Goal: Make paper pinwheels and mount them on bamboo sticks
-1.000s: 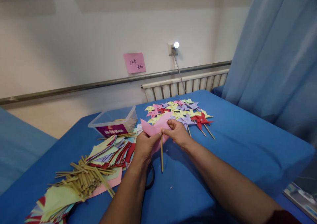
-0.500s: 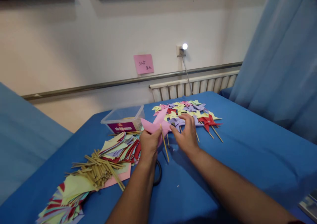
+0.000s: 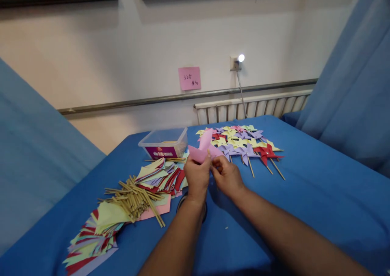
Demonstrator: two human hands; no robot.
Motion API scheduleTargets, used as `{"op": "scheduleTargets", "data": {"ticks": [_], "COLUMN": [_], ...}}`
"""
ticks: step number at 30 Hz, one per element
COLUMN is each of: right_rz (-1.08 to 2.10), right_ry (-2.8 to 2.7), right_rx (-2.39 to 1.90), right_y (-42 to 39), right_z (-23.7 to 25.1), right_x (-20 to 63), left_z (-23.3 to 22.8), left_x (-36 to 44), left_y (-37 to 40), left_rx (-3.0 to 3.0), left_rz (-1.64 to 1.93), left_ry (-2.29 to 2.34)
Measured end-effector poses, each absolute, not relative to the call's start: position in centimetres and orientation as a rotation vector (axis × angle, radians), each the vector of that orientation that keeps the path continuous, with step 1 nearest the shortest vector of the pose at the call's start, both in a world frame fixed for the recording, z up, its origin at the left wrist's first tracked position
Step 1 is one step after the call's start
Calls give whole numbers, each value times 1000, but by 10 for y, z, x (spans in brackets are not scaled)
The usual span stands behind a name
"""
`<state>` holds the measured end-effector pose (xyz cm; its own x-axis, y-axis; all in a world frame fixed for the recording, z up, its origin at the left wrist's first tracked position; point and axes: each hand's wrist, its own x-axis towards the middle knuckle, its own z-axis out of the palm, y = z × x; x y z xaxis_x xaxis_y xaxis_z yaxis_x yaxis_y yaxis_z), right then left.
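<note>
Pink paper pinwheel [image 3: 203,148] sits pinched in the closed left hand [image 3: 197,177] above the blue table [image 3: 304,194], the right hand [image 3: 227,177] closed against it from beside — a hard squeeze could crease the folds — and its stick is hidden behind the fingers.

both hands [image 3: 213,176], pink pinwheel [image 3: 203,149], blue table [image 3: 304,194]

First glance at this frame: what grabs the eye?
The two hands at centre: the left hand and right hand both pinch a pink paper pinwheel above the blue table. Behind them lies a bright spread of finished pinwheels. To the left sit a heap of wooden sticks on cut coloured paper and a clear plastic box.
</note>
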<state>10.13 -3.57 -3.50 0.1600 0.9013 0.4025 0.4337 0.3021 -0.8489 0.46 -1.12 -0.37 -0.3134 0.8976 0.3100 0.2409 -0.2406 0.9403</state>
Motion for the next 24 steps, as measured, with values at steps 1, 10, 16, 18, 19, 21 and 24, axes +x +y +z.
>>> {"op": "scheduleTargets", "data": {"ticks": [1, 10, 16, 18, 19, 21, 24], "right_rz": [593, 1166, 1248, 1245, 1246, 1253, 1278], "right_ry": [-1387, -885, -885, -904, -917, -953, -1016], "right_rx": [-1243, -780, -742, -749, -753, -764, -769], "right_y": [-33, -19, -22, -20, -20, -20, -23], "right_z": [-36, -30, -35, -37, -38, -39, -37], "right_x": [103, 114, 115, 116, 117, 117, 117], "left_z": [-3, 8, 10, 10, 10, 9, 8], "left_x": [5, 9, -2, -6, -7, -8, -6], "left_y": [-13, -29, -19, -11, -8, -4, -5], "left_rx": [1408, 1363, 1230, 1157, 1115, 1044, 1011], "left_rz": [1587, 1548, 1902, 1914, 1873, 1700, 1420], "left_ry": [1421, 919, 1107, 1123, 1120, 1085, 969]}}
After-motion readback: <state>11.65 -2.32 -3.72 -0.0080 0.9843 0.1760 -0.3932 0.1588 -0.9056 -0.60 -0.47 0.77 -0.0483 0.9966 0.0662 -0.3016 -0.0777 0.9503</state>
